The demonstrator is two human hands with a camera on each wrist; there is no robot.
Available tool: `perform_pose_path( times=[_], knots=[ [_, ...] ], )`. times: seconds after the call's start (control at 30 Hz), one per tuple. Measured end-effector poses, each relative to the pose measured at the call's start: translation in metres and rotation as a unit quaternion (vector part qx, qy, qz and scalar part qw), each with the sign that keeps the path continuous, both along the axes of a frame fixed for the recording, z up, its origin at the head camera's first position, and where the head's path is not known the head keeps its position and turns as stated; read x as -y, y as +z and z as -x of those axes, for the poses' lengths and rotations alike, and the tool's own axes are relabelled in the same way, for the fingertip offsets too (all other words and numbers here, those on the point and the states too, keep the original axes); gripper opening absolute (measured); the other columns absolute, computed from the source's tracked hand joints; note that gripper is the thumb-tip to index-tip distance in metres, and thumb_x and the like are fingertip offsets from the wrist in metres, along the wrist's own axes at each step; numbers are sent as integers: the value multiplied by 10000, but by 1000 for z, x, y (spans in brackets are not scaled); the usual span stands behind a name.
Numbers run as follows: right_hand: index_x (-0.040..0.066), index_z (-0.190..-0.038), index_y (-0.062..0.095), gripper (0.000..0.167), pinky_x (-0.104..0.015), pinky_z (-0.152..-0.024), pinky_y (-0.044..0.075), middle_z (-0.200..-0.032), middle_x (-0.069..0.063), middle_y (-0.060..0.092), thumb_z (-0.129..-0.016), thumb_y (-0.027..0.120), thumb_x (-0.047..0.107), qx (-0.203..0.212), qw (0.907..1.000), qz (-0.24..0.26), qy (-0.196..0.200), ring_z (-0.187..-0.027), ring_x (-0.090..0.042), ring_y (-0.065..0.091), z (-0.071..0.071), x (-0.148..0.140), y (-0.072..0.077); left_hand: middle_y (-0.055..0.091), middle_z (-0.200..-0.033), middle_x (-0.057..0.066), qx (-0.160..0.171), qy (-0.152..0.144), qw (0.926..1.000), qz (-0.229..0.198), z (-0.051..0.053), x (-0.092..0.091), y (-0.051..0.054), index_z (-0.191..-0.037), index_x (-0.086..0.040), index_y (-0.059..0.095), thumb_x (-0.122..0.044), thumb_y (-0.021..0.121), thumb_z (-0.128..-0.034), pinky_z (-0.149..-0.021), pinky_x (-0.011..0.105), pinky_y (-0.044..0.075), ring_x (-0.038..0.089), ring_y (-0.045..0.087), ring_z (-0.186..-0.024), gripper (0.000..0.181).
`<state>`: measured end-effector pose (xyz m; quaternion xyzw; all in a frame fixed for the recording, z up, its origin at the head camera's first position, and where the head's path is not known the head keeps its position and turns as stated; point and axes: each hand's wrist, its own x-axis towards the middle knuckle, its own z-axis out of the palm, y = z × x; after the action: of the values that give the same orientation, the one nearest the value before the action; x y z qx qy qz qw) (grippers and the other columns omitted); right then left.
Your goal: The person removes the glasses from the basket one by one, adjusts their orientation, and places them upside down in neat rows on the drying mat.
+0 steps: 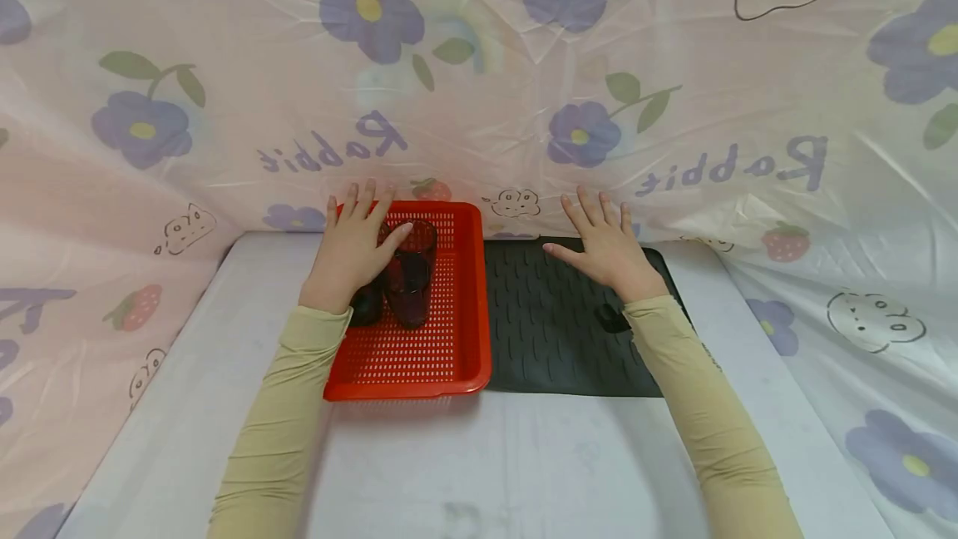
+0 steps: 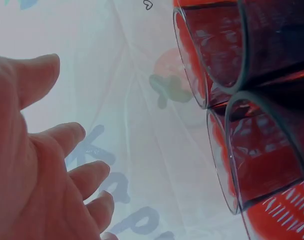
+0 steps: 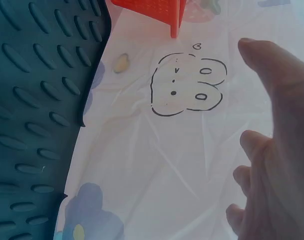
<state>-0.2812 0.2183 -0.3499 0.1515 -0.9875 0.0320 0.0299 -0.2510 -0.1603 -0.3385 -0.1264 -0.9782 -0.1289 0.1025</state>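
My left hand (image 1: pixel 350 249) is spread above the left side of a red plastic basket (image 1: pixel 473 306), holding nothing. Inside the basket lie dark-tinted drinking glasses (image 1: pixel 410 298) on their sides, partly hidden by that hand. Two rims of the glasses (image 2: pixel 231 150) show close up in the left wrist view, apart from the fingers. To the right, my right hand (image 1: pixel 608 251) is held with fingers spread over a dark ridged mat (image 1: pixel 539 323), with nothing in its grasp. The mat (image 3: pixel 37 120) and a corner of the basket (image 3: pixel 152 10) appear in the right wrist view.
Basket and mat stand side by side on a white table (image 1: pixel 516 456). A small black object (image 1: pixel 612 319) shows beside the right wrist; its kind is unclear. A flower-printed curtain (image 1: pixel 479 106) hangs behind the table and along both sides.
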Motion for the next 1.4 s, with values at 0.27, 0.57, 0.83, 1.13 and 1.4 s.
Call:
perform_pose_path(
  times=[0.27,0.57,0.83,1.13,1.4],
  knots=[
    [211,-1550,53,921,-593,-1107,-27,-1594,-75,-58,-872,390,736,-88,9998,58,166,-1432,-372,-50,-4,-1,2,53,-1580,156,95,-175,9991,-387,-4,10,10,-1548,-152,117,-592,300,-983,-1099,561,-112,334,-69,-1434,739],
    [169,-1548,131,870,-580,-1116,67,-1588,-135,67,-904,484,635,-326,9982,270,425,-1434,-367,44,-8,-3,5,48,-1582,146,413,-414,9925,-1072,-19,25,28,-1549,-161,106,-566,392,-972,-1093,545,-138,332,-72,-1432,761],
    [73,-1500,283,757,-565,-1107,167,-1509,-221,259,-910,616,411,-646,9931,589,786,-1380,-392,240,-11,-8,11,138,-1579,114,626,-717,9793,-1786,-30,38,36,-1545,-169,162,-492,529,-949,-1129,550,66,335,82,-1437,771],
    [126,-1515,260,763,-533,-1028,339,-1510,-134,302,-907,636,391,-333,9832,1501,988,-1322,-346,356,-16,-9,20,206,-1564,80,741,-664,9719,-2131,-38,57,37,-1534,-246,219,-461,558,-945,-1098,590,167,327,177,-1420,713],
    [171,-1533,209,767,-544,-1062,286,-1539,-92,262,-925,617,398,157,9643,2345,1224,-1383,-318,266,-19,-14,19,212,-1559,75,949,-806,9585,-2565,-46,69,34,-1526,-263,238,-399,586,-948,-1096,549,227,351,251,-1390,688]
  ],
)
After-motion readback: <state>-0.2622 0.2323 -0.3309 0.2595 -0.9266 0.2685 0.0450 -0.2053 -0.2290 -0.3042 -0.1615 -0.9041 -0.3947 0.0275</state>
